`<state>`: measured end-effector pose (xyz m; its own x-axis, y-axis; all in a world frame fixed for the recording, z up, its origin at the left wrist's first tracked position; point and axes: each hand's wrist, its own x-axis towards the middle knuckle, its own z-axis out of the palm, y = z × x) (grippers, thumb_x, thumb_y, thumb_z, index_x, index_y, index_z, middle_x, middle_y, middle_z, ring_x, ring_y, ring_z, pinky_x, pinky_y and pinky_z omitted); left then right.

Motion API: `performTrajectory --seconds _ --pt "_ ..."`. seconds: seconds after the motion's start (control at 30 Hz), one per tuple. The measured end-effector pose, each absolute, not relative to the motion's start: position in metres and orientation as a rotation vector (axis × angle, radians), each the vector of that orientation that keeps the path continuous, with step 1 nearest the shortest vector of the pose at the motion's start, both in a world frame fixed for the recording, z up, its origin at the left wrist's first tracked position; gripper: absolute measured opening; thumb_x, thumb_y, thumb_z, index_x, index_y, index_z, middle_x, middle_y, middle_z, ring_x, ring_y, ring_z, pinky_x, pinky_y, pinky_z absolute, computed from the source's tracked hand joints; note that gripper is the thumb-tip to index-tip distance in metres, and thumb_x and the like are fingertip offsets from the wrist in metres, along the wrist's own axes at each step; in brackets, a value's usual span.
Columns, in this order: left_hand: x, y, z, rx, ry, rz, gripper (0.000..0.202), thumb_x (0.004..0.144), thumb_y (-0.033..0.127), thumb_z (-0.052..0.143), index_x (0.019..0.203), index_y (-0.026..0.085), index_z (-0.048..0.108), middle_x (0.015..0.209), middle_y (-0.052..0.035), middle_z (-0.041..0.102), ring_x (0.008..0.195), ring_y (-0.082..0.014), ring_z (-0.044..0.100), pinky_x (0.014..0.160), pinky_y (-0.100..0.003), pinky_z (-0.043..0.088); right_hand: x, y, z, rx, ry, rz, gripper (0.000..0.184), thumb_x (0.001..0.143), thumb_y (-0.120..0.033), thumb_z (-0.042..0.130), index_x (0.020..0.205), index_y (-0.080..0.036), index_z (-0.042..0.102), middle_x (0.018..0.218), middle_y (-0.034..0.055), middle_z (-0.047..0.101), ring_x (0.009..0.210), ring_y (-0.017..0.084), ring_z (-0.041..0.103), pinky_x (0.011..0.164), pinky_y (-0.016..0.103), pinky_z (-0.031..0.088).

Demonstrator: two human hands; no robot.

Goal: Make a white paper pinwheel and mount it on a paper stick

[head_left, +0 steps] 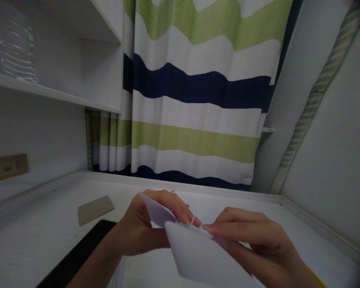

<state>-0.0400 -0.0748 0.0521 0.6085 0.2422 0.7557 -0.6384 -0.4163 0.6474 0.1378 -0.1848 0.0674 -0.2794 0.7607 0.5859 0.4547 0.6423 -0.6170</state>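
Observation:
Both of my hands are on a white sheet of paper [207, 256], raised above the white desk and folded, with a flap standing up at its left. My left hand [141, 228] has its fingers bent over the folded edge. My right hand [255, 236] pinches the same edge farther right, thumb and fingers pressed together. Between the fingertips a small pale-yellow loop [192, 220] shows at the fold; I cannot tell exactly what it is. The undersides of the fingers are partly hidden by the paper.
On the desk [48, 216] lie a grey-brown card [96, 209] and a flat black object [81, 252], partly behind my left forearm. A shelf [102, 64] with clear plastic containers [15, 48] hangs at left above a wall socket [9, 166]. A striped curtain [192, 88] covers the back.

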Motion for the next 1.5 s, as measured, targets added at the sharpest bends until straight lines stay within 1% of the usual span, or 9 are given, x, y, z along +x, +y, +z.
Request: performTrajectory --seconds 0.27,0.47,0.6,0.8,0.97,1.07,1.23,1.37,1.5 --pt "-0.040 -0.077 0.051 1.737 -0.328 1.041 0.019 0.068 0.014 0.066 0.086 0.021 0.063 0.081 -0.0010 0.066 0.075 -0.0150 0.061 0.082 -0.032 0.043 0.136 -0.185 0.067 -0.931 -1.912 0.450 0.024 0.079 -0.021 0.053 0.098 -0.028 0.065 0.072 0.0048 0.062 0.062 0.015 0.056 0.052 0.026 0.042" --pt "-0.040 -0.074 0.045 1.764 -0.185 1.160 0.021 0.063 0.012 0.069 0.081 0.020 0.061 0.072 -0.0005 0.063 0.067 -0.0146 0.058 0.073 -0.031 0.046 0.132 -0.185 0.067 -1.018 -1.855 0.380 0.016 0.077 -0.016 0.055 0.077 -0.023 0.069 0.062 0.0012 0.057 0.053 0.012 0.050 0.046 0.024 0.038" --pt "-0.040 -0.073 0.043 1.750 -0.125 1.178 0.023 0.060 0.014 0.071 0.080 0.019 0.061 0.072 -0.0011 0.062 0.064 -0.0140 0.056 0.057 -0.024 0.045 0.134 -0.182 0.063 -0.937 -1.888 0.350 0.020 0.076 -0.014 0.056 0.086 -0.025 0.069 0.059 0.0008 0.056 0.051 0.011 0.050 0.043 0.022 0.038" --pt "-0.040 -0.073 0.043 1.741 -0.117 1.209 0.025 0.059 0.008 0.070 0.079 0.021 0.061 0.070 0.0019 0.060 0.066 -0.0132 0.055 0.061 -0.023 0.044 0.134 -0.178 0.060 -0.961 -1.838 0.512 0.027 0.078 -0.017 0.054 0.099 -0.032 0.063 0.067 0.0018 0.059 0.050 0.010 0.052 0.036 0.017 0.040" --pt "-0.037 -0.076 0.048 1.692 -0.043 1.244 0.018 0.059 0.009 0.069 0.072 0.018 0.060 0.068 0.0007 0.061 0.059 -0.0117 0.054 0.053 -0.021 0.044 0.132 -0.176 0.061 -0.993 -1.823 0.574 0.022 0.079 -0.021 0.053 0.095 -0.027 0.066 0.066 0.0031 0.057 0.051 0.010 0.052 0.036 0.017 0.041" --pt "-0.036 -0.077 0.051 1.652 0.010 1.248 0.017 0.058 0.008 0.069 0.069 0.017 0.060 0.064 0.0026 0.060 0.053 -0.0090 0.053 0.047 -0.017 0.042 0.130 -0.174 0.061 -1.015 -1.794 0.588 0.017 0.078 -0.019 0.053 0.084 -0.023 0.069 0.062 0.0024 0.055 0.051 0.010 0.050 0.036 0.016 0.040" --pt "-0.034 -0.074 0.053 1.600 0.043 1.275 0.021 0.057 0.003 0.069 0.069 0.019 0.061 0.061 0.0063 0.059 0.053 -0.0064 0.052 0.048 -0.013 0.042 0.129 -0.170 0.059 -1.033 -1.783 0.575 0.017 0.078 -0.017 0.053 0.068 -0.019 0.067 0.061 0.0020 0.053 0.055 0.011 0.050 0.036 0.016 0.041" --pt "-0.030 -0.069 0.051 1.531 0.078 1.218 0.022 0.059 0.004 0.068 0.072 0.021 0.062 0.064 0.0078 0.061 0.057 -0.0052 0.054 0.051 -0.011 0.041 0.129 -0.167 0.055 -1.062 -1.684 0.638 0.014 0.079 -0.022 0.053 0.074 -0.020 0.065 0.060 -0.0006 0.051 0.049 0.008 0.047 0.036 0.014 0.041" --pt "-0.029 -0.068 0.050 1.445 0.122 1.137 0.021 0.058 0.007 0.070 0.072 0.021 0.063 0.065 0.0068 0.064 0.060 -0.0063 0.056 0.055 -0.013 0.043 0.128 -0.163 0.053 -1.072 -1.556 0.789 0.011 0.078 -0.024 0.054 0.076 -0.021 0.064 0.064 -0.0019 0.052 0.048 0.005 0.048 0.037 0.011 0.041"
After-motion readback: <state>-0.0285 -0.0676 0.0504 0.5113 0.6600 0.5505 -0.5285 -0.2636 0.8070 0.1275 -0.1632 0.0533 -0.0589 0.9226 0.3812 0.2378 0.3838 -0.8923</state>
